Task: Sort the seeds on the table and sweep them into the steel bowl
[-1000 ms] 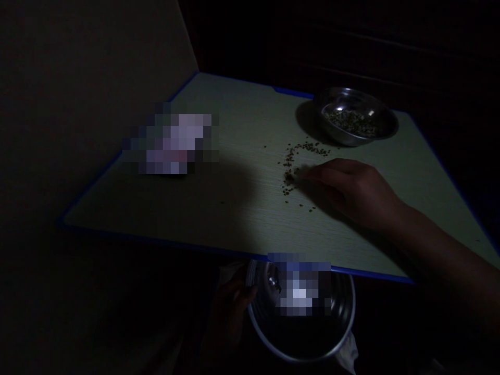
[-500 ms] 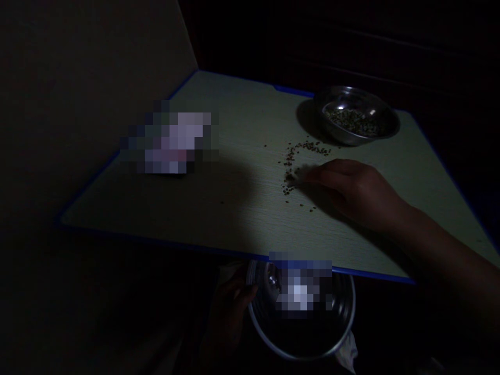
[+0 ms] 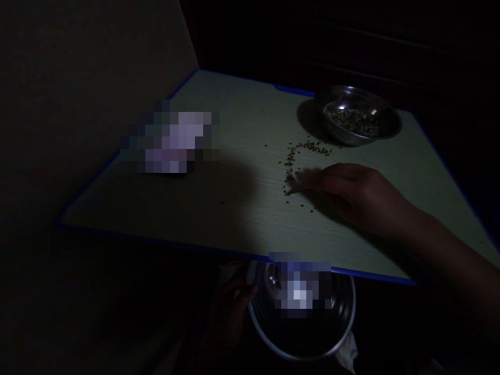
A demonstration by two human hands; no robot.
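Note:
Small dark seeds or beans (image 3: pixel 310 147) lie in a curved scatter on the pale board-like tabletop (image 3: pixel 234 114). My right hand (image 3: pixel 357 195) reaches in from the right, fingers together and pointing left, with the tips down among the seeds at the lower end of the curve. Blur and shadow hide what is between those fingertips. Below the table's near edge, my left hand (image 3: pixel 230 310) is closed on the left rim of a large metal bowl (image 3: pixel 302 351). The bowl's far side is under the table edge, and part of its inside is pixelated.
A second metal bowl (image 3: pixel 353 138) holding many small greenish seeds stands at the back right of the table. On the left lies a pixelated pale item (image 3: pixel 179 138). Blue edging (image 3: pixel 156 241) borders the tabletop. A wall (image 3: pixel 97 62) rises at the left; the room is dark.
My right hand has shifted slightly down, its fingertips still among the seeds at the lower end. My left hand and both bowls look unchanged.

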